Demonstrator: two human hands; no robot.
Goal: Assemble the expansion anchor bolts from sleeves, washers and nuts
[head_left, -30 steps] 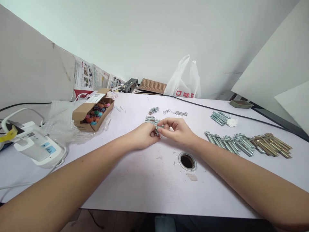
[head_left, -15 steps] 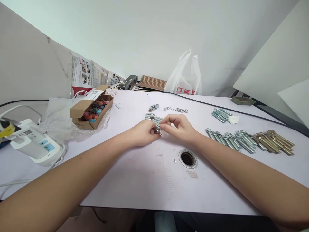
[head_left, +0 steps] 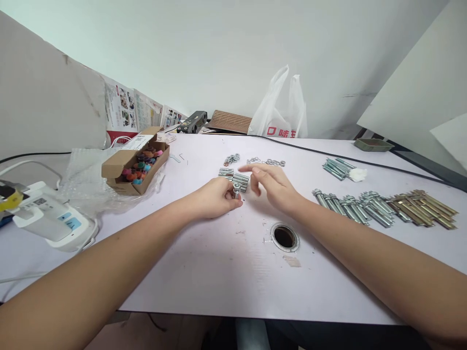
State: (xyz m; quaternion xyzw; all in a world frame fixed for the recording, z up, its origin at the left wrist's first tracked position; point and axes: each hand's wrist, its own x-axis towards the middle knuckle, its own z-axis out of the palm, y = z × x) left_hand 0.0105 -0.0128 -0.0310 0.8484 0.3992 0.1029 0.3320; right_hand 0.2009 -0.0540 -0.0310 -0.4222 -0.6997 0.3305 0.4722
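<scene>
My left hand (head_left: 217,197) rests on the white table (head_left: 219,272), fingers pinched round a small silver bolt (head_left: 237,189) that points end-on toward me. My right hand (head_left: 273,185) hovers just to its right, fingers stretched and apart, holding nothing, index finger pointing left over a short stack of metal sleeves (head_left: 235,178). Beyond them lie a small pile of nuts (head_left: 232,158) and a scatter of washers (head_left: 266,161).
Rows of silver anchor bolts (head_left: 355,203) and brass-coloured ones (head_left: 425,208) lie at the right, more bolts (head_left: 337,168) behind. A cable hole (head_left: 285,236) sits near my right wrist. A cardboard box of coloured pieces (head_left: 136,164), a white device (head_left: 49,217) and a plastic bag (head_left: 279,119) stand around.
My right hand has let go of the bolt and opened, drawing slightly right and away. My left hand keeps hold of the bolt in about the same place.
</scene>
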